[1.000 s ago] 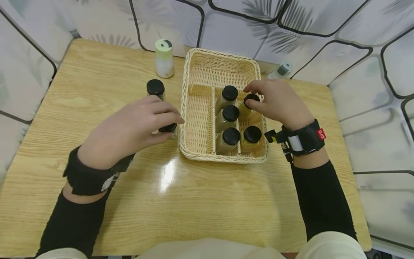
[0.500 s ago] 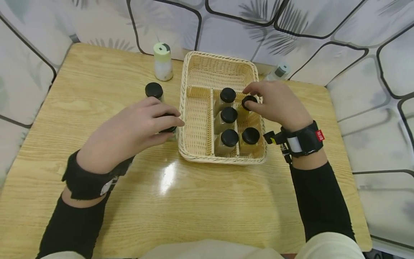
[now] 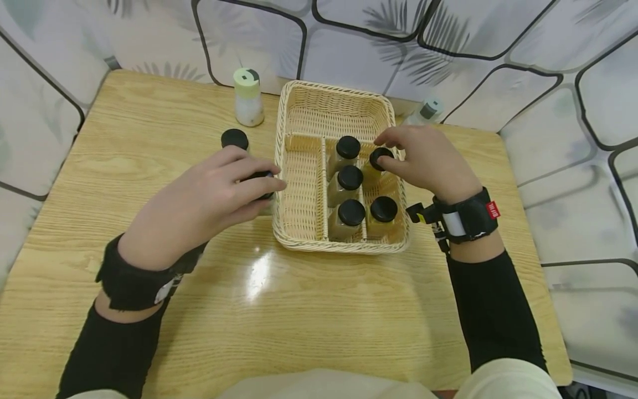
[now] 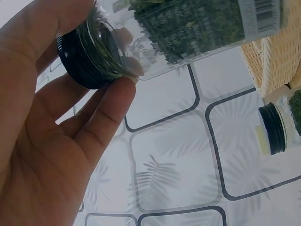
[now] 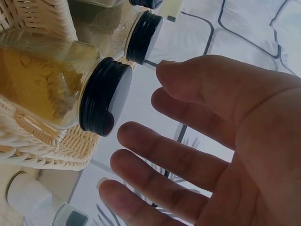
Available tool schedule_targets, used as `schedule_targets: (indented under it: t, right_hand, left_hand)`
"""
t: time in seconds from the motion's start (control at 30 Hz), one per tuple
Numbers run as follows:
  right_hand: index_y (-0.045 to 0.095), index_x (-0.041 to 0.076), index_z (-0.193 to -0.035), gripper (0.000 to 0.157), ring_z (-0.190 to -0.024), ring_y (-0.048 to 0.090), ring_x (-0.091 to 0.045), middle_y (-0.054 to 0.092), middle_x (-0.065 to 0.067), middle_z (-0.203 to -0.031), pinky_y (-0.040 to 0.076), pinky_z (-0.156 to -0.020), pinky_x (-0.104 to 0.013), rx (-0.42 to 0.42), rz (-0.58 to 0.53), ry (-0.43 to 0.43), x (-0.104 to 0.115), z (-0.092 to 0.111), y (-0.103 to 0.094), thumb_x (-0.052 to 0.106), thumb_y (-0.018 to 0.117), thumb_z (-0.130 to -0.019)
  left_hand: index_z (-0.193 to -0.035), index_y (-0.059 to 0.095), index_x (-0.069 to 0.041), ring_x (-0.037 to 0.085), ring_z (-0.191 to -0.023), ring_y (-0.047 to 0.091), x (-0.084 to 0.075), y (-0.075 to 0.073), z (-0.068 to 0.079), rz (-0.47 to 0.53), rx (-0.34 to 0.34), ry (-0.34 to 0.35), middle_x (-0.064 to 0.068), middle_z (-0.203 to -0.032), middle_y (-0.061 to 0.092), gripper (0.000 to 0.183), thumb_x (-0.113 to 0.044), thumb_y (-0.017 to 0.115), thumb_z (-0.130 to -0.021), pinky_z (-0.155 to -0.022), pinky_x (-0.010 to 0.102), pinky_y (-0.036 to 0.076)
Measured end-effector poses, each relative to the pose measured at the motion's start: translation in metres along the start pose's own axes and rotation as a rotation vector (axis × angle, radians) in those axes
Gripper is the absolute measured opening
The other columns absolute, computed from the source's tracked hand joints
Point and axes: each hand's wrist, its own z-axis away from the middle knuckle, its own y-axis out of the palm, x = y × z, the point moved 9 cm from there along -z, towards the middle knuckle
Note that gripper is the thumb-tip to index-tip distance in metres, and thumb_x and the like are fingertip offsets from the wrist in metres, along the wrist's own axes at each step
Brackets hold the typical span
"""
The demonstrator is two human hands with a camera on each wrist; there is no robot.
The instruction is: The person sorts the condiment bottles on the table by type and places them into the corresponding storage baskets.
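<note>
My left hand (image 3: 209,194) grips the black lid (image 4: 77,63) of a clear jar of dried green herbs (image 4: 188,35), just left of the wicker basket (image 3: 344,247). In the head view this hand hides most of the jar. My right hand (image 3: 431,160) hovers over the basket's right compartment, by the black lid of a jar of yellow powder (image 5: 40,80). In the right wrist view its fingers (image 5: 164,146) are spread and nearly straight, just off that lid. Another yellow jar (image 3: 382,213) stands nearer in the same compartment.
Several black-lidded jars (image 3: 347,216) line the basket's middle compartment, between wicker dividers. Another black-lidded jar (image 3: 234,138) stands behind my left hand. A pale-green-capped bottle (image 3: 248,105) is at the back, and a clear bottle (image 3: 426,111) stands beyond the basket's right corner.
The black lid shows more between my left fingers than before, with the hand shifted slightly. My right hand stays nearly still by the yellow powder jar. The head view has tilted a little.
</note>
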Motion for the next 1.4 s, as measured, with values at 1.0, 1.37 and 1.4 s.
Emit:
schedule_targets:
  t: [1.0,1.37,1.4]
  right_hand:
    - [0.065,0.010,-0.128,0.036,-0.110,0.063,-0.032,0.068,-0.011,-0.121,0.052,-0.094,-0.050,-0.061,-0.036,0.000,-0.009,0.007,-0.010,0.027,0.065,-0.096]
    - [0.065,0.010,-0.128,0.036,-0.113,0.063,-0.032,0.068,-0.010,-0.124,0.052,-0.095,-0.049,-0.065,-0.062,-0.002,-0.014,0.022,-0.003,0.025,0.068,-0.095]
    - [0.065,0.010,-0.128,0.036,-0.113,0.063,-0.032,0.068,-0.011,-0.124,0.053,-0.095,-0.050,-0.070,-0.063,-0.005,-0.013,0.022,-0.004,0.025,0.068,-0.095]
  left_hand:
    - [-0.121,0.070,-0.009,0.028,-0.105,0.060,-0.032,0.016,-0.024,-0.106,-0.067,0.125,0.010,-0.117,0.068,0.036,-0.016,0.079,-0.087,-0.092,0.032,0.055]
    - [-0.121,0.070,-0.012,0.025,-0.108,0.061,-0.038,0.042,-0.029,-0.086,-0.042,0.116,0.006,-0.119,0.068,0.036,-0.017,0.079,-0.086,-0.094,0.029,0.055]
    - [-0.121,0.070,-0.012,0.025,-0.109,0.061,-0.037,0.044,-0.030,-0.075,-0.035,0.112,0.006,-0.119,0.068,0.036,-0.016,0.079,-0.086,-0.095,0.029,0.055]
